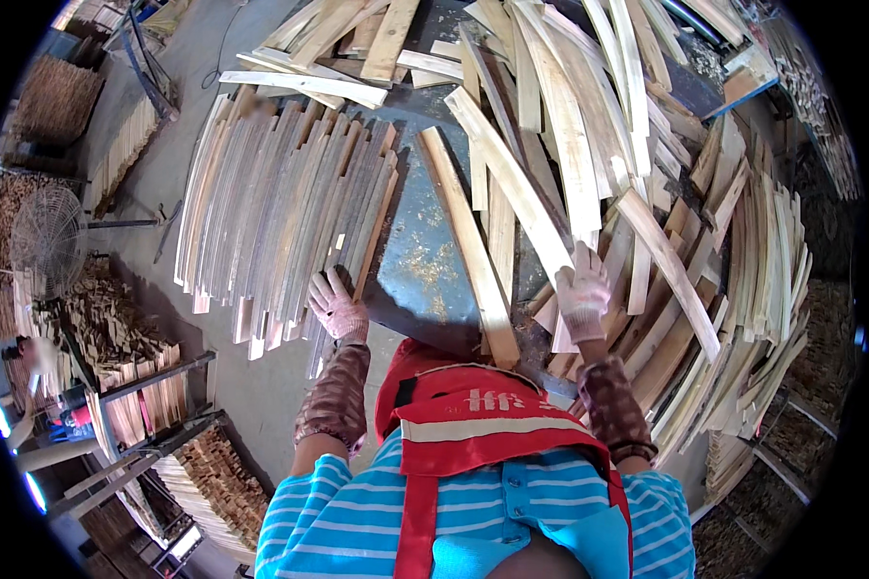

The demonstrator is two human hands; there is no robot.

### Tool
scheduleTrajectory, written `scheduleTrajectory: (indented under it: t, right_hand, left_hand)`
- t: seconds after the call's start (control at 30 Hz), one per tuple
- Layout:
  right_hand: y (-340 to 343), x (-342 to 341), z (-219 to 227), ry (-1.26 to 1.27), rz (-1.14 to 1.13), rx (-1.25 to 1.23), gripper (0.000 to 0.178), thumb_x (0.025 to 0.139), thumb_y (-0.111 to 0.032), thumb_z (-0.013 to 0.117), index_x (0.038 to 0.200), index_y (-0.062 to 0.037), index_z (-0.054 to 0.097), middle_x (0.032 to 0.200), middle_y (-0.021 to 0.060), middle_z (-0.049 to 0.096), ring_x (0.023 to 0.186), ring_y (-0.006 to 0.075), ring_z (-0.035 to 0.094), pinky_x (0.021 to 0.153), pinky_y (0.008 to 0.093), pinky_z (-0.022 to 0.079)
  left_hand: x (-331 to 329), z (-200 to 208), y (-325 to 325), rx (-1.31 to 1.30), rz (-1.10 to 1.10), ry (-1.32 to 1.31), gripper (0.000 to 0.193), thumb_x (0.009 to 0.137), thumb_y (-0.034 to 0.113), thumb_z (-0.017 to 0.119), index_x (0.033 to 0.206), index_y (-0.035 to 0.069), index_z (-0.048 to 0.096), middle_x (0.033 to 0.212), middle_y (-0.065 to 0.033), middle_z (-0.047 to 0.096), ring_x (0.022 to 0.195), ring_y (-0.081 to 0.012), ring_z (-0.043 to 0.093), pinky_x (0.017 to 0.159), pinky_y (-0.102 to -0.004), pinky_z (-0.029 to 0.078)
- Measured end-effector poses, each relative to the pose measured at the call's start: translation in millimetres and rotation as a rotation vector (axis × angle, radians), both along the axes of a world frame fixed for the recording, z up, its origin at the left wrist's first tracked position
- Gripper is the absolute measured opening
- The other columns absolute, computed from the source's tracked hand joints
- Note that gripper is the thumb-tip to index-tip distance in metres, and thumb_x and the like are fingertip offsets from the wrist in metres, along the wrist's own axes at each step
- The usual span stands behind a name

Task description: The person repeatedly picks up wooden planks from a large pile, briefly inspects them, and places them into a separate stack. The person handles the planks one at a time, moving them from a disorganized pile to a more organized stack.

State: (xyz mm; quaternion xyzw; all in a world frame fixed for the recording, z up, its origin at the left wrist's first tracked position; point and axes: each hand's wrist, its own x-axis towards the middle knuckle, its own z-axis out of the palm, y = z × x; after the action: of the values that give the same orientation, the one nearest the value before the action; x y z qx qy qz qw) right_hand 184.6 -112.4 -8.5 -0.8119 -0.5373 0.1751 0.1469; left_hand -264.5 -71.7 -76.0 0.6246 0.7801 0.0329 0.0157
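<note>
My left hand, in a pale glove, lies with its fingers stretched out at the near right end of a row of wooden strips. These strips are packed side by side, grey-brown, with uneven ends. My right hand, gloved too, is closed on the near end of a long pale wooden board, which slants away to the far left. Its fingertips also come close to the end of another pale board. Between my hands, a separate narrow board lies at an angle on the dark metal table.
Loose boards are heaped across the far side of the table. More boards are piled at the right, beside a stack of strips. A fan stands at the left, near stacked wood. Sawdust is scattered on the tabletop.
</note>
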Motion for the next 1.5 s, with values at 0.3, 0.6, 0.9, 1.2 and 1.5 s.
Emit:
scheduleTrajectory:
  t: [0.3,0.6,0.9,1.2,1.5]
  right_hand:
    - [-36.6,-122.5,-44.2,-0.211,0.333,-0.160,0.101,0.076,-0.041,0.073,0.156,-0.0024,0.027,0.155,0.0230,0.037,0.125,0.0419,0.053,0.108,0.0438,0.045]
    - [-23.1,-69.1,1.0,-0.019,0.278,-0.268,0.089,0.077,-0.024,0.071,0.154,-0.0059,0.031,0.154,0.0187,0.041,0.123,0.0416,0.057,0.100,0.0469,0.051]
    - [-49.7,-77.5,15.0,0.393,0.209,-0.035,0.072,0.077,-0.022,0.073,0.143,-0.0041,0.048,0.138,0.0211,0.055,0.112,0.0378,0.064,0.095,0.0430,0.054]
    - [-9.8,-186.7,-27.1,0.978,0.055,-0.122,0.089,0.081,-0.021,0.079,0.156,-0.0027,0.034,0.146,0.0251,0.051,0.133,0.0346,0.052,0.111,0.0374,0.041]
    - [-19.8,-138.6,-12.1,0.643,-0.103,-0.152,0.081,0.077,-0.022,0.074,0.150,-0.0058,0.041,0.142,0.0246,0.051,0.128,0.0391,0.054,0.109,0.0422,0.044]
  left_hand:
    - [-1.9,-10.3,-2.7,0.048,-0.076,0.020,0.080,0.083,0.024,0.068,0.154,0.011,0.034,0.159,-0.0223,0.030,0.149,-0.0442,0.024,0.120,-0.0589,0.021]
    - [-17.7,-10.4,6.7,-0.078,-0.181,-0.047,0.088,0.081,0.032,0.072,0.156,0.013,0.029,0.161,-0.0267,0.024,0.149,-0.0497,0.021,0.119,-0.0646,0.020]
    - [-24.4,8.2,6.5,-0.067,-0.211,-0.099,0.105,0.066,0.026,0.083,0.155,0.013,0.029,0.161,-0.0227,0.025,0.150,-0.0443,0.021,0.119,-0.0607,0.022]
    - [-48.1,40.1,-44.8,-0.153,-0.127,-0.086,0.098,0.062,0.016,0.078,0.151,0.012,0.036,0.155,-0.0191,0.033,0.146,-0.0435,0.028,0.118,-0.0601,0.024]
    - [-33.1,36.0,-95.0,-0.201,-0.162,-0.086,0.096,0.072,0.025,0.080,0.155,0.013,0.035,0.160,-0.0219,0.032,0.149,-0.0429,0.028,0.120,-0.0549,0.024]
